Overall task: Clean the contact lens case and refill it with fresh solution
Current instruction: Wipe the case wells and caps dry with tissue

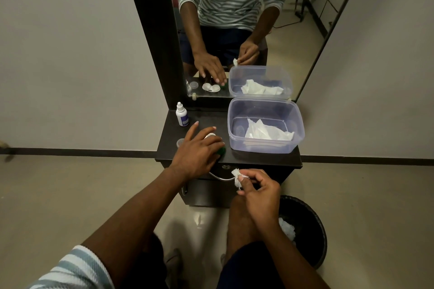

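My left hand (197,149) lies spread over the white contact lens case (209,136) on the dark dresser top (173,147), its fingertips at a green cap (221,150); whether it grips anything is hidden. A clear cap (180,141) sits just left of that hand. The mirror reflection shows the two-well case under the fingers. A small white solution bottle (181,115) with a blue label stands at the back left. My right hand (257,191) hovers in front of the dresser edge, pinching a crumpled bit of white tissue (236,177).
A clear plastic box (265,147) holding white tissue (265,132) stands at the right of the dresser top. A tall mirror (234,30) rises behind. A black bin (310,230) with discarded tissue stands on the floor at lower right. A metal drawer handle (220,177) sits below the edge.
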